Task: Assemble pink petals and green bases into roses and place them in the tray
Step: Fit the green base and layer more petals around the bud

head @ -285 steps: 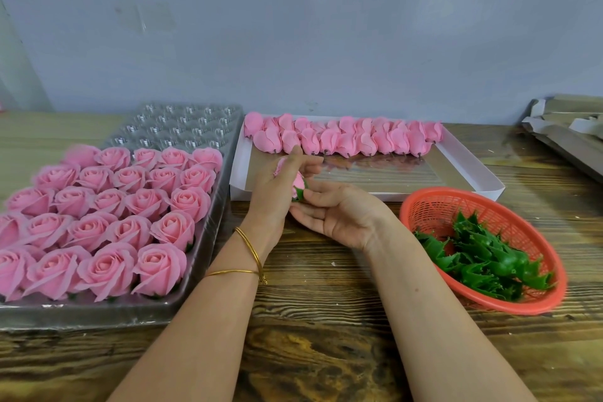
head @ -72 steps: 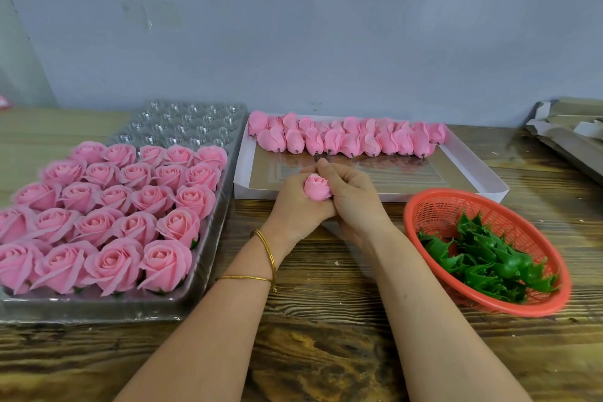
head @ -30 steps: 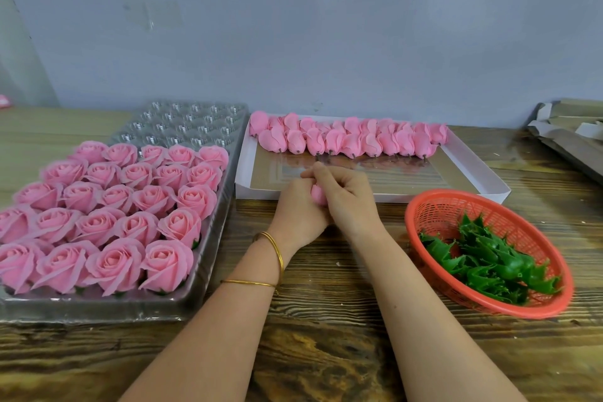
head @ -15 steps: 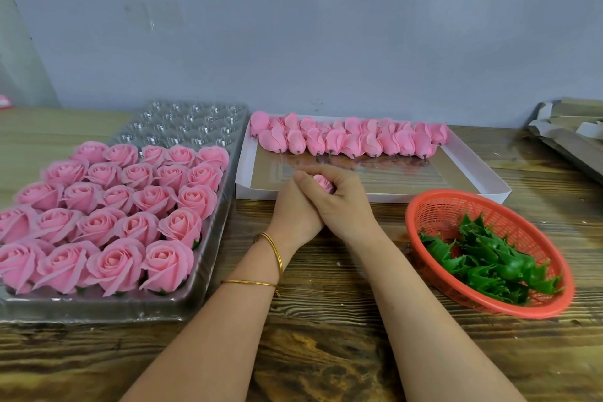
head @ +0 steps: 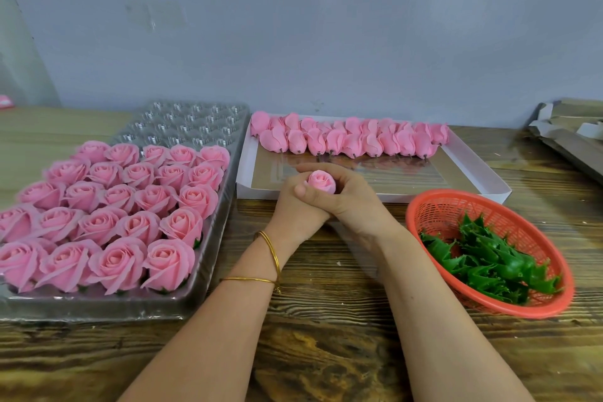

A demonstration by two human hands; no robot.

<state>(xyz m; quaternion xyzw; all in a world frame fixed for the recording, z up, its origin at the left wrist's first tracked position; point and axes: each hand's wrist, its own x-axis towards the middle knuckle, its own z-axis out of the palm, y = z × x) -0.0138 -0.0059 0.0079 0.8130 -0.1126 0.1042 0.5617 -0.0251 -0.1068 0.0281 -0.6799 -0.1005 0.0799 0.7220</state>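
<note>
Head view showed the tray (head: 208,271) of roses on the left. Both hands, left (head: 295,209) and right (head: 350,194), squeezed one rose (head: 321,181), shaping it. Next it probably needs an empty far cup.

Bright, even, soft light, no hard shadows; faint shade just under the forearms on the bench (head: 326,352). Glare w/ pink reflections on the glossy liner of the white box (head: 473,183); highlights sparkle on the clear plastic tray (head: 195,121). Wide-angle bowing at the edges. Orange basket (head: 424,206) slightly smeared, bottom corners soft.
</note>
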